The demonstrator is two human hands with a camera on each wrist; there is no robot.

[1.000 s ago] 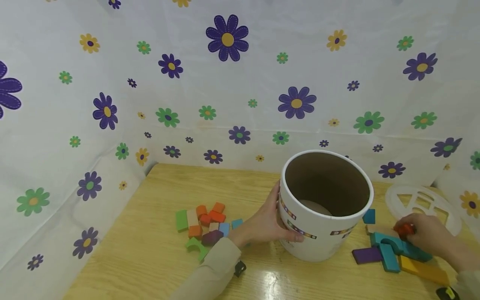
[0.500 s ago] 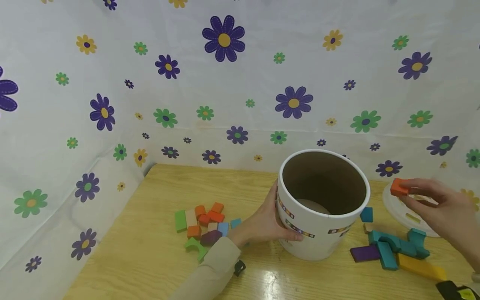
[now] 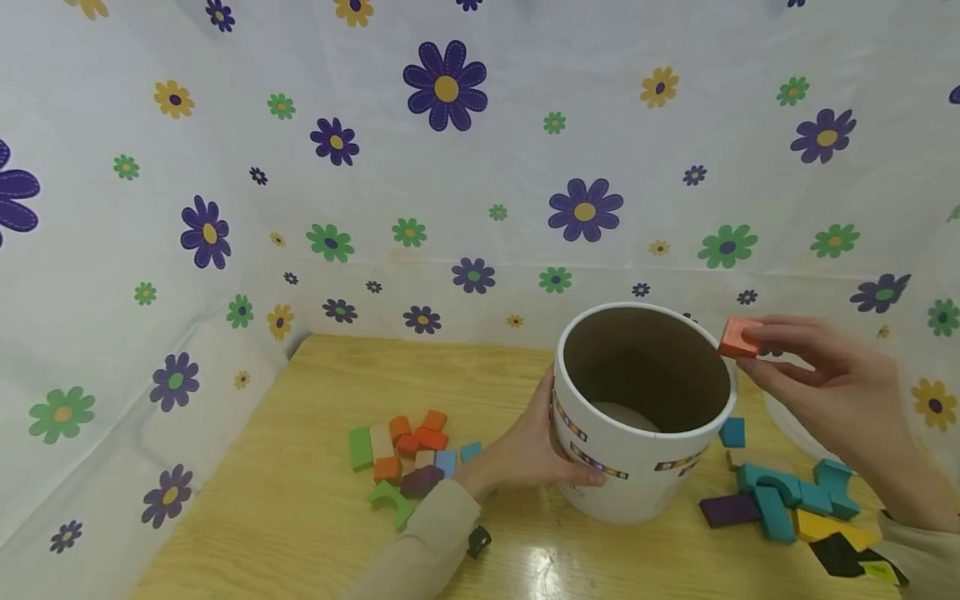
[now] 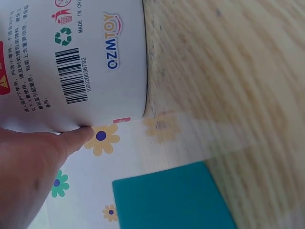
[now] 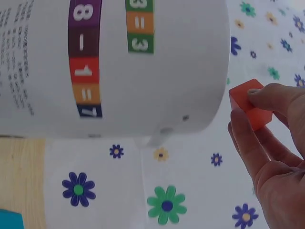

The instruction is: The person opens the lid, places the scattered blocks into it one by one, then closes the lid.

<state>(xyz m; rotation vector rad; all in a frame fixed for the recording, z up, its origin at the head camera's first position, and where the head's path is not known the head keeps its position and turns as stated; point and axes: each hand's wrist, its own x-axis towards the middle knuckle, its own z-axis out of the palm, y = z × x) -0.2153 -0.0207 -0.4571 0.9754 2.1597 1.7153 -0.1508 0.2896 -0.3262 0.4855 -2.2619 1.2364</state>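
A white round bucket (image 3: 600, 492) with printed number strips stands on the table, its mouth uncovered and tilted toward me. My left hand (image 3: 525, 450) grips its left side, thumb across the front and fingers behind. In the left wrist view the bucket's barcode side (image 4: 105, 62) shows beside the left hand (image 4: 38, 167). At the bucket's right rim, my right hand (image 3: 832, 375) pinches a red-orange block (image 3: 738, 337) between thumb and fingertips. The right wrist view shows the red-orange block (image 5: 250, 105) just beyond the rim, held by the right hand (image 5: 276, 143).
Left of the bucket lies a loose group of blocks, including a green block (image 3: 361, 448) and a purple block (image 3: 422, 481). To its right are teal blocks (image 3: 776, 512), a purple block (image 3: 729, 511) and a yellow block (image 3: 825, 527). A white lid (image 3: 787, 425) lies behind the right hand.
My right hand has picked up the red-orange block from the right-hand group, raised it and carried it left to the bucket's rim. The left hand keeps its grip on the bucket.
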